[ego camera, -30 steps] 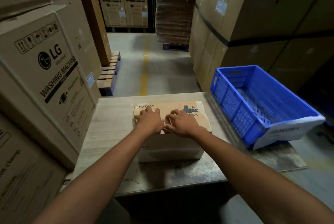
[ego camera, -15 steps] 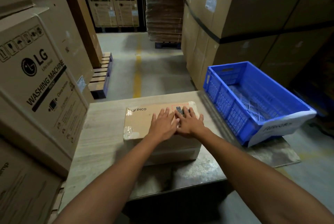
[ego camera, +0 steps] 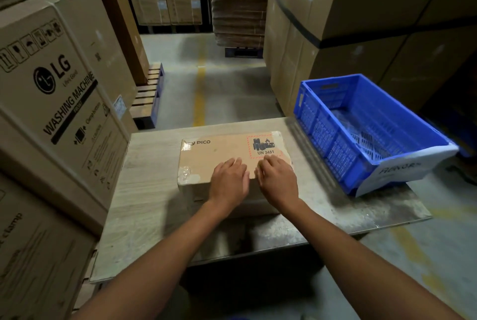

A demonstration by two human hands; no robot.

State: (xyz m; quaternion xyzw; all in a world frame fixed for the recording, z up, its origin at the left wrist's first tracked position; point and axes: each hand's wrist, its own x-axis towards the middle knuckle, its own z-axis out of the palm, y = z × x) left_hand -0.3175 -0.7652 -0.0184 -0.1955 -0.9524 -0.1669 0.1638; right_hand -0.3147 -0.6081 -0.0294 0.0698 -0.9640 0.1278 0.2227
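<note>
1. Resting flat near the middle of the bench (ego camera: pixel 154 190), the PICO box (ego camera: pixel 227 151) is kept lid-up within easy reach.
2. The left hand (ego camera: pixel 228 180) is laid flat and relaxed on the lid, probably to steady it.
3. The right hand (ego camera: pixel 277 181) is set beside it with fingers bent. Whether anything is pinched cannot be told.
4. A blue crate (ego camera: pixel 322 133) is kept alongside, apart from the box.

Matt cardboard box (ego camera: pixel 219 154) with glossy tape patches, perhaps scuffed metal table (ego camera: pixel 322 216), blue plastic crate (ego camera: pixel 335 149).

My left hand (ego camera: pixel 228 180) and right hand (ego camera: pixel 278 181) are bare; my left forearm (ego camera: pixel 165 250) and right forearm (ego camera: pixel 343 244) are bare too, uncovered from wrist down to the picture's lower edge
</note>
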